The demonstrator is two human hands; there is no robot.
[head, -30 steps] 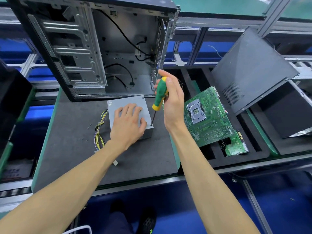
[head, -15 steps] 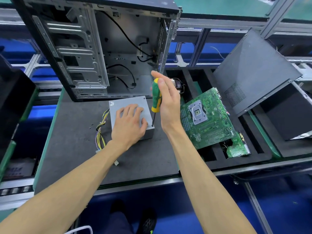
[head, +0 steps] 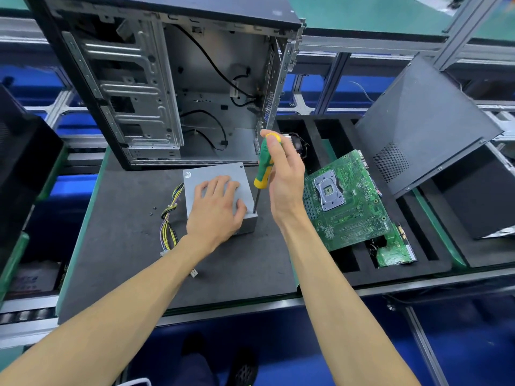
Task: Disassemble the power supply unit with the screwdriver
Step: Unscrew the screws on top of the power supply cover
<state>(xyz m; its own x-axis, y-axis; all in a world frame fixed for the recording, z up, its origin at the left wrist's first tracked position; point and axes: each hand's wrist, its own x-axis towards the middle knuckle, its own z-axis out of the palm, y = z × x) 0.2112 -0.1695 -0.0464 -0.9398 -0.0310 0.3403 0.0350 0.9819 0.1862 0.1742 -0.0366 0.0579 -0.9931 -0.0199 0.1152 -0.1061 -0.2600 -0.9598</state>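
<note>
Grey power supply unit (head: pixel 214 174) sits on the table (head: pixel 125 246) under the flat, spread left hand (head: pixel 216 210). Right hand (head: pixel 284 179) fingers pinch the screwdriver (head: pixel 263 168); its tip meets the near corner. Best: keep it upright, press down, turn slowly.

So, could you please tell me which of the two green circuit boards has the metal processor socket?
The larger motherboard, tilted beside the right hand; the smaller board below shows none.

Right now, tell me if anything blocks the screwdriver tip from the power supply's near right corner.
Nothing visible does. The screwdriver, gripped by the right hand, has its tip already down on the near right corner of the power supply unit. The left hand presses flat on top, its thumb just left of the shaft.
</note>
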